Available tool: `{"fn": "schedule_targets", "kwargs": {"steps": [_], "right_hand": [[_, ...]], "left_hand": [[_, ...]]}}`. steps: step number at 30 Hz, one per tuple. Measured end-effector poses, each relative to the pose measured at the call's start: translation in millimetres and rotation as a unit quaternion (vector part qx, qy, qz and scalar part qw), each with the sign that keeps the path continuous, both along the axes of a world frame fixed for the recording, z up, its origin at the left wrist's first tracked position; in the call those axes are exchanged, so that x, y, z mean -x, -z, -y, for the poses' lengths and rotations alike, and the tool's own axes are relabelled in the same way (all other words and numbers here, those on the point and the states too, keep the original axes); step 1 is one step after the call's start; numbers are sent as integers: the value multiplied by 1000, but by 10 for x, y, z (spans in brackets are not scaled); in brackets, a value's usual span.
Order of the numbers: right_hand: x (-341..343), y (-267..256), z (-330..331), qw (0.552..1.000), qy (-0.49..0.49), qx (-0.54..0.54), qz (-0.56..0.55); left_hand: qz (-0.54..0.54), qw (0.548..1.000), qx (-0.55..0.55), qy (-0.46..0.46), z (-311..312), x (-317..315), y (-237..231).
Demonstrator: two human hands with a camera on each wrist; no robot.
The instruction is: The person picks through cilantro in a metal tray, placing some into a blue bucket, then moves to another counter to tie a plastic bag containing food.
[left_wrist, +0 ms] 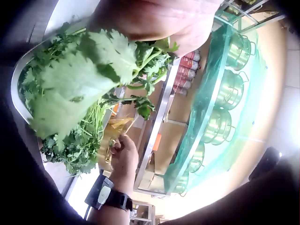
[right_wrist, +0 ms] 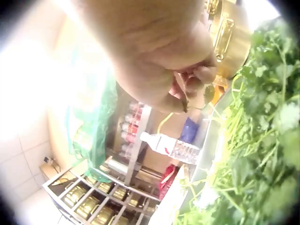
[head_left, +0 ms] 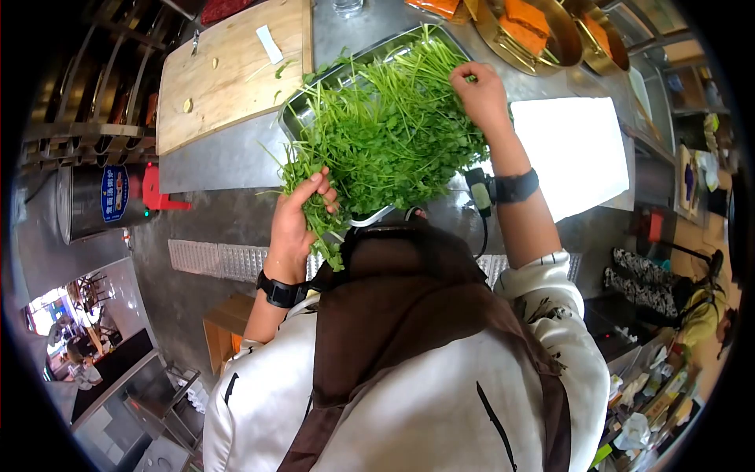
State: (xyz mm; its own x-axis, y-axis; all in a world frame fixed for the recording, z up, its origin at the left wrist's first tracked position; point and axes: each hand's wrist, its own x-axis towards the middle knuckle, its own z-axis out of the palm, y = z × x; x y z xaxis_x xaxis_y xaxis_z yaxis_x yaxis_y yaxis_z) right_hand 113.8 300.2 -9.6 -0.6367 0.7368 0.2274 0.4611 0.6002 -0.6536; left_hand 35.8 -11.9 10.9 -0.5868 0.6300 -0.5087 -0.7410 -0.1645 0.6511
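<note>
A heap of cilantro [head_left: 393, 134], stems towards the far side and leaves towards me, fills a metal tray [head_left: 292, 119]. At the tray's near left corner my left hand [head_left: 297, 216] grips a bunch of cilantro [left_wrist: 79, 79], its leaves hanging below the fingers. My right hand [head_left: 484, 96] is raised over the tray's right edge with its fingers curled. In the right wrist view, a thin cilantro sprig [right_wrist: 208, 95] with a small leaf shows at those pinched fingertips.
A wooden cutting board [head_left: 236, 79] with a few scraps lies left of the tray. Brass pots [head_left: 566, 51] holding orange packets stand at the far right. A white sheet [head_left: 574, 153] lies to the right. In the right wrist view a plastic bottle [right_wrist: 168, 146] stands behind the tray.
</note>
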Motion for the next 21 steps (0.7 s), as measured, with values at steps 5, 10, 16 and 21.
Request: {"fn": "schedule_targets", "kwargs": {"steps": [5,10,16,21], "right_hand": [[-79,-259,902,954,-261,59,-133],[-200,-215,1504,913,-390,103,-57],[-152,103,721,976,-181,90,-83],[-175,508,635,968,-209,-95,101]], "left_hand": [[-18,999,-29,28,-176,-47,28],[10,999,29,19,-289,-146,32],[61,998,-16,33,-138,-10,190],[67,996,-39,32,-102,11,161]]}}
